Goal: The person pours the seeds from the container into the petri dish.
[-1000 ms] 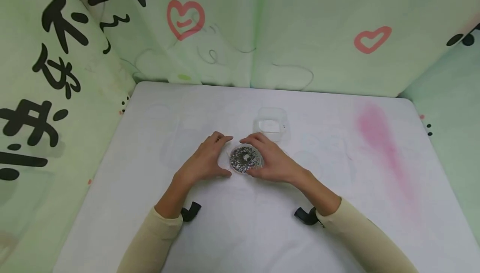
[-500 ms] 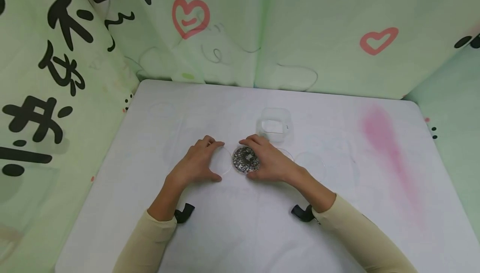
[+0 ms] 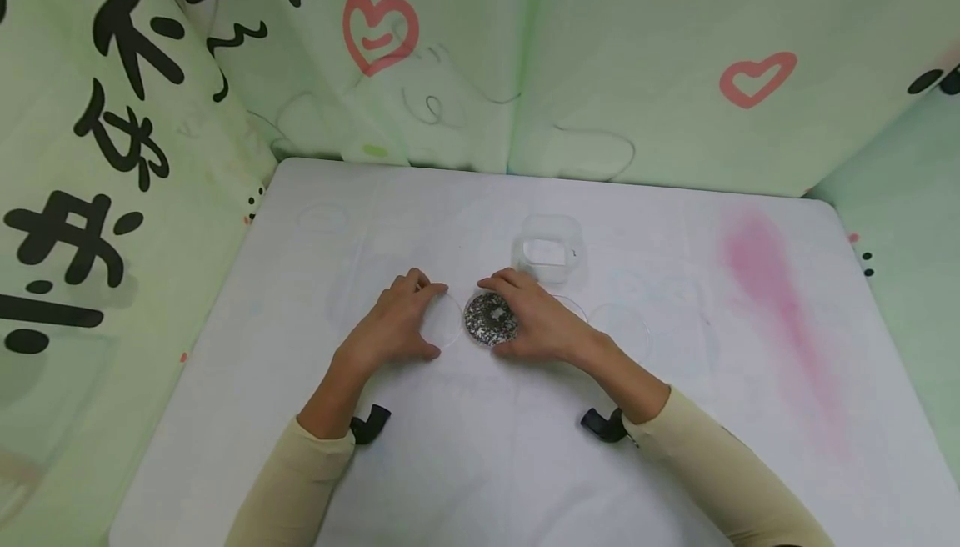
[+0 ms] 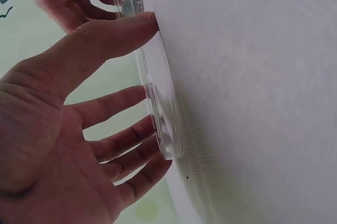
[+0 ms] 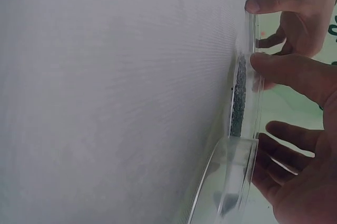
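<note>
Both hands are at the middle of the table. My left hand (image 3: 396, 322) holds a clear round petri dish (image 3: 444, 322) by its edge, thumb on the near side and fingers on the far side. The left wrist view shows this petri dish (image 4: 162, 97) low over the white cloth. Just to its right lies a petri dish with dark speckled grains (image 3: 489, 319), and my right hand (image 3: 543, 323) grips its rim between thumb and fingers. In the right wrist view the grains (image 5: 239, 97) form a dark layer along the bottom, and the palm side of the right hand (image 5: 300, 166) faces them.
Behind the right hand stands a clear square plastic container (image 3: 547, 248). A clear round dish (image 3: 573, 307) shows partly past the right hand; another faint round outline lies to its right. Green curtains (image 3: 615, 47) enclose the white table (image 3: 480, 455) at the back and sides.
Over the second my left hand has moved a little left, and the clear petri dish now shows apart from the grain-filled one. During the last half second both hands stay nearly still.
</note>
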Available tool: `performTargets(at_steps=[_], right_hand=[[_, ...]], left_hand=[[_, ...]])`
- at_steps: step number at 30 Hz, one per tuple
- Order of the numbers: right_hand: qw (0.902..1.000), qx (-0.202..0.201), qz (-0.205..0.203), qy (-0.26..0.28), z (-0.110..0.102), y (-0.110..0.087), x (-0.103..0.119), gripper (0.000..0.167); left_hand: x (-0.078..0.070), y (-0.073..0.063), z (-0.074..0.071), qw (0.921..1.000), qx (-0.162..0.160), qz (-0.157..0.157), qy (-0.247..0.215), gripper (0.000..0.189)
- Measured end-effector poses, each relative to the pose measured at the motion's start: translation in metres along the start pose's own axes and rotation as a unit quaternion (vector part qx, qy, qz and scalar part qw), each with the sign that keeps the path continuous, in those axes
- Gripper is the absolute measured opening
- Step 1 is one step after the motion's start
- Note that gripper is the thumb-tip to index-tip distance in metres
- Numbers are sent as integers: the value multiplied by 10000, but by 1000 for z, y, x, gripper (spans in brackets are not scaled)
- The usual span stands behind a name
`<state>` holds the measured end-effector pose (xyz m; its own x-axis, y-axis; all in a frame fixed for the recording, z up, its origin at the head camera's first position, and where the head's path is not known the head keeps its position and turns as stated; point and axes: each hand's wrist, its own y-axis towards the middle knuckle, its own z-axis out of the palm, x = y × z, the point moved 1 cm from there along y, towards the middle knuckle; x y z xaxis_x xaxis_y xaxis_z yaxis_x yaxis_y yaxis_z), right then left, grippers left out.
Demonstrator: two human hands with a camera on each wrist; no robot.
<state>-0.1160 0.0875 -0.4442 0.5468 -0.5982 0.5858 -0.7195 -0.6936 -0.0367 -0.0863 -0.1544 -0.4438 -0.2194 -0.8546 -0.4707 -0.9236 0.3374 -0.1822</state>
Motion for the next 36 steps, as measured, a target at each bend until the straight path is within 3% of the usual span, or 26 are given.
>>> performTargets(at_steps=[9, 15, 24, 36], right_hand=[[10000, 3, -7, 29, 0, 3, -2, 88], [9999, -51, -146, -3, 1, 8, -2, 91], [9994, -99, -344, 17, 2, 13, 0, 90], [9988, -194, -429, 92, 3, 15, -1, 88]], left_hand=[[0, -1, -8, 9999, -133, -57, 55, 88], [-6, -1, -13, 9996, -186, 165, -101, 88], [-19, 6, -5, 9979, -85, 542, -348, 87], [-30, 13, 1, 9963, -204, 742, -374, 88]])
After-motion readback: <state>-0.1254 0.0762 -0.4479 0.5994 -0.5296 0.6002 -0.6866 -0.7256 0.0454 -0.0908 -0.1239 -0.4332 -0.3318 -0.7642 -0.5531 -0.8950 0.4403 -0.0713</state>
